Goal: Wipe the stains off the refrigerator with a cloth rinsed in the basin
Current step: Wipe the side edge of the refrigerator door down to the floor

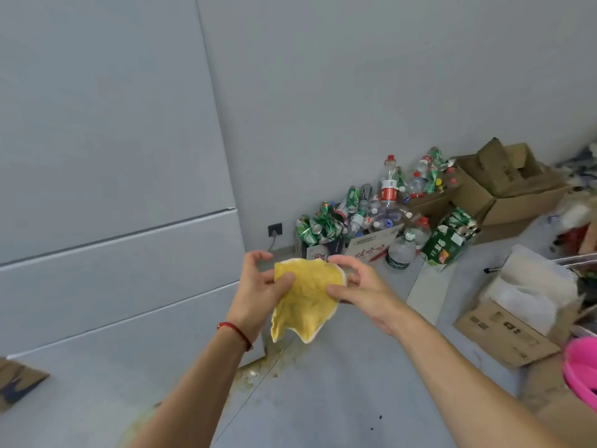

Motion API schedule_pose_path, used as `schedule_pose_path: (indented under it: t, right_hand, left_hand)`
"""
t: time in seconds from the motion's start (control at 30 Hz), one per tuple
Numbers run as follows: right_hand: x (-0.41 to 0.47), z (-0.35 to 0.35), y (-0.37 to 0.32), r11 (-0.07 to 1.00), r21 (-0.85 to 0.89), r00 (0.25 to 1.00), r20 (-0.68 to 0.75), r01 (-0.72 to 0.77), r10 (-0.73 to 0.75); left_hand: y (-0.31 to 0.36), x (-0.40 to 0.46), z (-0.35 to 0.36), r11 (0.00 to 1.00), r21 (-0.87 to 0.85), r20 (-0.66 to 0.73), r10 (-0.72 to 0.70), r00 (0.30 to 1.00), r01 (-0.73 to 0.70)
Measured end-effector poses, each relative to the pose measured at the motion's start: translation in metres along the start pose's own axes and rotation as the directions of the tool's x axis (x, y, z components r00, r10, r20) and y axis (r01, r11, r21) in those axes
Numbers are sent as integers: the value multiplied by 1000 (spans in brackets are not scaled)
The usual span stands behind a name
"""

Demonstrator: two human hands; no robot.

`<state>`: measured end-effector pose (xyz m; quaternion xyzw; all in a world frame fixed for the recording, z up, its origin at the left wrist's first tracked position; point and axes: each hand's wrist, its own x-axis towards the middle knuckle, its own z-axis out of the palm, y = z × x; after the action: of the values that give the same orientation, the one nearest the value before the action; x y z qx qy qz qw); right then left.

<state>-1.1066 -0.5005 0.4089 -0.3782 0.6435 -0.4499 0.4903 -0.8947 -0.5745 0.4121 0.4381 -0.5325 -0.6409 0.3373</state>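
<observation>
Yellow cloth [305,295] hangs between your two hands in front of the grey refrigerator [113,176]. Your left hand [261,286] pinches its left edge and your right hand [358,282] pinches its right edge, so both hands are clamped on the cloth. You hold it spread out, likely to get a flat side ready for wiping. The pink basin [581,370] sits low on your right, well apart from the cloth. Yellowish stains [258,373] show at the refrigerator's bottom corner.

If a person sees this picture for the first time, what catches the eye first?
The yellow cloth at the centre, held spread between the left hand and right hand. Next, the heap of bottles and cans against the wall, and the bright pink basin at the right edge.
</observation>
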Motion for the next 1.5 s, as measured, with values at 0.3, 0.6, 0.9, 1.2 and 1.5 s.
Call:
schedule_pose_path:
  t: [0.3, 0.6, 0.9, 1.2, 1.5]
  right_hand:
    - [89, -34, -36, 725, -612, 943, 287, 316, -169]
    - [130, -66, -139, 698, 659, 846, 513, -282, -142]
    - [164, -28, -221, 682, 725, 952, 270, -102, -143]
    - [127, 110, -380, 296, 240, 217, 306, 924, -927]
    - [149, 149, -453, -26, -63, -22, 66, 998, -998]
  left_hand:
    - [46, 48, 10, 721, 693, -133, 150, 980, -16]
    - [174, 104, 67, 928, 356, -283, 221, 933, -112]
    - [259, 83, 44, 505, 857, -416, 797, 437, -105]
    - [405, 30, -19, 279, 960, -280, 960, -6, -30]
    - [494, 14, -41, 76, 995, -74, 997, -28, 72]
